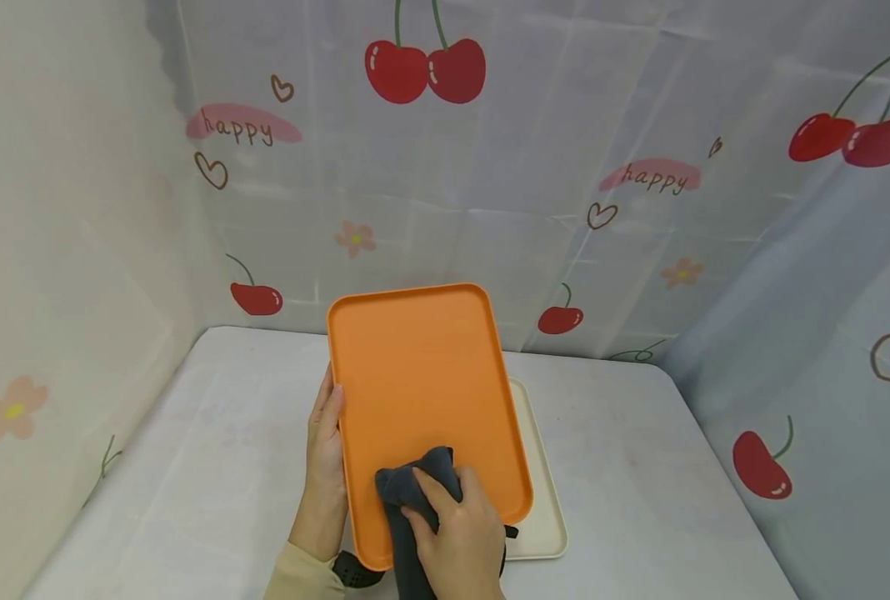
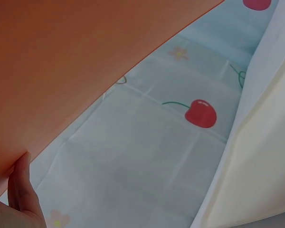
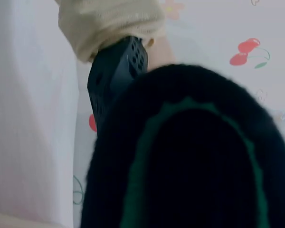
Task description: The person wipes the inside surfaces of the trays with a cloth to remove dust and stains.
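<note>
My left hand (image 1: 323,471) holds an orange rectangular tray (image 1: 422,367) by its left edge, thumb on the near side, and the tray is tilted up toward me. In the left wrist view the left hand (image 2: 23,202) grips the tray (image 2: 76,61) at its edge. A dark grey cloth (image 1: 406,487) is bunched in my right hand (image 1: 463,529), which presses it against the lower part of the tray. One end of the cloth hangs down past the tray's bottom edge. The dark cloth (image 3: 190,88) fills much of the right wrist view and hides the right hand there.
Behind the orange tray, a cream tray (image 1: 541,500) lies on the white table (image 1: 640,467), partly covered from view. Curtains (image 1: 490,167) printed with cherries and flowers enclose the table at the back and sides. A black wrist device (image 1: 355,572) sits below the left sleeve (image 1: 302,575).
</note>
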A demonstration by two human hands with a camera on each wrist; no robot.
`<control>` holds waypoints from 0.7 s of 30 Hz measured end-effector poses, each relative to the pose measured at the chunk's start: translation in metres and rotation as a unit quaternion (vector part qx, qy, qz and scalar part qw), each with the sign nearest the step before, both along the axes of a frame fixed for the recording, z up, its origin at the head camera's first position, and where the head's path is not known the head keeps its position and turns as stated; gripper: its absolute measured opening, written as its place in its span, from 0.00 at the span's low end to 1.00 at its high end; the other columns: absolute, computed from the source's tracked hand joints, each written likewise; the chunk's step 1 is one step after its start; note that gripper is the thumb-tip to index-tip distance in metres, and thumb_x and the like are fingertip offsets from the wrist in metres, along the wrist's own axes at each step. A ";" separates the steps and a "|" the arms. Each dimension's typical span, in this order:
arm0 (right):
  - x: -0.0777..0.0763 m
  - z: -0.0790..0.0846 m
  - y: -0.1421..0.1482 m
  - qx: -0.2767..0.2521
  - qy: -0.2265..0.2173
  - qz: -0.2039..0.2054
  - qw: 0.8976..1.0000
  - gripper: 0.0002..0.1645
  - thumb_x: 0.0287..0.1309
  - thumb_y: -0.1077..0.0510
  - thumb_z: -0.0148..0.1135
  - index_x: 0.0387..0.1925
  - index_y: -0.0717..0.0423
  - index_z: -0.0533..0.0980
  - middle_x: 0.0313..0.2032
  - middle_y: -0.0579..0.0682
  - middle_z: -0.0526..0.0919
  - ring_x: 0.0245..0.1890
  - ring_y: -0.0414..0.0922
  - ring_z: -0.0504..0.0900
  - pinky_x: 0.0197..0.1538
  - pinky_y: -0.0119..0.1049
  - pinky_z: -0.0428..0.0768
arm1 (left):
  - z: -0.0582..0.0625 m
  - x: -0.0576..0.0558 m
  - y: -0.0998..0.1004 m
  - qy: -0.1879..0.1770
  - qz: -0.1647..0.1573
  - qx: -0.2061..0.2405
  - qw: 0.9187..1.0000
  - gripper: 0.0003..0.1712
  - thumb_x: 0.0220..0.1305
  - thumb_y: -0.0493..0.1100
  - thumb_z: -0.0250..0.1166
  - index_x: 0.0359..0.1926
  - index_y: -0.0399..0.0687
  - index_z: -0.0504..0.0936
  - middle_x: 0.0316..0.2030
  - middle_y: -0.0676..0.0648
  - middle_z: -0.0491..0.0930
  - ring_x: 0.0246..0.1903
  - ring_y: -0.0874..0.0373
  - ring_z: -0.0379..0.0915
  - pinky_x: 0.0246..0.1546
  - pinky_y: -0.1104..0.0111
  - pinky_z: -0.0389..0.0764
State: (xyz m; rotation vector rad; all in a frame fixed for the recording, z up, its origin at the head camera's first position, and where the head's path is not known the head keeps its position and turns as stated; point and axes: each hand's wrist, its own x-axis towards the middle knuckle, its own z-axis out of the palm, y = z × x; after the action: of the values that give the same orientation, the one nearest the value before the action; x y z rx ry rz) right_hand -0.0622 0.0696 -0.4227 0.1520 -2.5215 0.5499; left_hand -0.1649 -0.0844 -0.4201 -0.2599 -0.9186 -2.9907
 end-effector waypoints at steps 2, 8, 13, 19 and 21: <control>-0.001 0.001 0.006 0.000 -0.009 -0.015 1.000 0.30 0.31 0.48 0.84 0.45 0.38 0.86 0.32 0.46 0.75 0.23 0.38 0.73 0.23 0.28 0.71 | 0.001 0.000 0.000 0.003 -0.002 0.006 1.000 0.31 0.79 0.43 0.41 0.78 0.53 0.45 0.63 0.57 0.73 0.58 0.64 0.74 0.56 0.70 0.79; -0.005 0.001 0.024 -0.004 -0.027 -0.066 0.997 0.29 0.34 0.49 0.83 0.45 0.40 0.86 0.32 0.48 0.75 0.22 0.39 0.74 0.22 0.31 0.72 | 0.000 -0.001 -0.001 0.003 -0.002 0.000 1.000 0.31 0.79 0.44 0.42 0.78 0.55 0.47 0.62 0.56 0.74 0.57 0.63 0.76 0.55 0.70 0.80; -0.007 0.001 0.038 -0.021 -0.030 -0.106 0.994 0.28 0.36 0.50 0.82 0.46 0.43 0.86 0.35 0.51 0.76 0.27 0.45 0.79 0.25 0.39 0.79 | 0.000 -0.001 -0.003 0.016 -0.013 0.026 0.999 0.30 0.79 0.43 0.41 0.78 0.56 0.47 0.61 0.55 0.76 0.54 0.61 0.78 0.53 0.69 0.81; -0.009 0.000 0.054 -0.048 -0.058 -0.162 0.984 0.25 0.42 0.50 0.80 0.47 0.47 0.85 0.37 0.56 0.76 0.27 0.49 0.78 0.26 0.44 0.78 | -0.002 0.001 -0.004 0.058 -0.029 0.063 0.996 0.29 0.80 0.40 0.37 0.78 0.54 0.47 0.61 0.51 0.76 0.54 0.58 0.79 0.53 0.66 0.81; -0.010 0.000 0.058 -0.056 -0.074 -0.177 0.980 0.25 0.44 0.50 0.79 0.47 0.48 0.85 0.37 0.57 0.76 0.26 0.49 0.77 0.25 0.44 0.77 | -0.002 0.001 -0.005 0.065 -0.027 0.065 0.995 0.29 0.80 0.40 0.36 0.78 0.53 0.46 0.61 0.51 0.76 0.54 0.58 0.79 0.53 0.66 0.81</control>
State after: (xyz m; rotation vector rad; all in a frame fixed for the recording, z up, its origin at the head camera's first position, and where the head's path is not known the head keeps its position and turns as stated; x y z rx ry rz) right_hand -0.0718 0.1272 -0.4230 -0.3862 -2.5673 0.5697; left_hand -0.1642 -0.0890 -0.4217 -0.4787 -0.7121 -3.0229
